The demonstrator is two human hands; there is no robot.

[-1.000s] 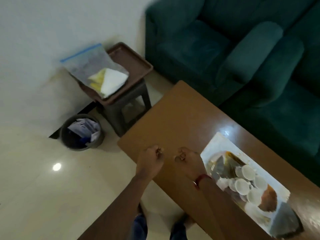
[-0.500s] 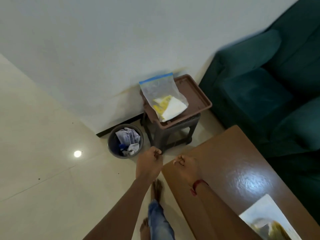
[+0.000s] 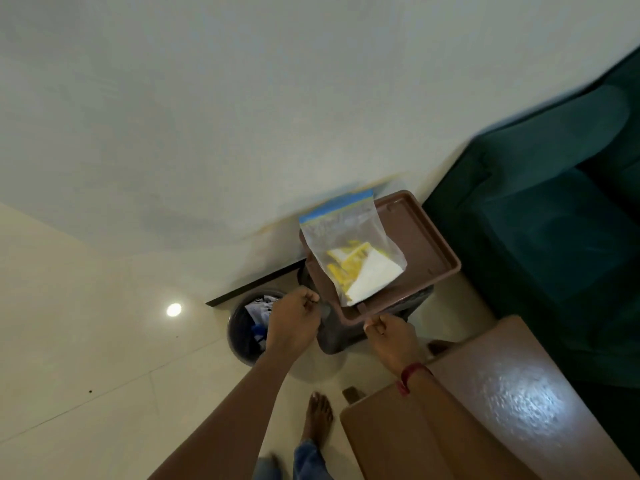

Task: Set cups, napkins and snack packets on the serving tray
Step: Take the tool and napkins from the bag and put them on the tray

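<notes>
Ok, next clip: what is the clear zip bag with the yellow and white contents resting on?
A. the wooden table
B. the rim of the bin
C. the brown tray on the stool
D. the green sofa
C: the bag lies on the brown tray, which sits atop the dark stool by the wall, apart from the table, the sofa and the bin.

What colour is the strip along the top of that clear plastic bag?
Blue. The strip runs along the bag's top edge, seen in the head view.
</notes>
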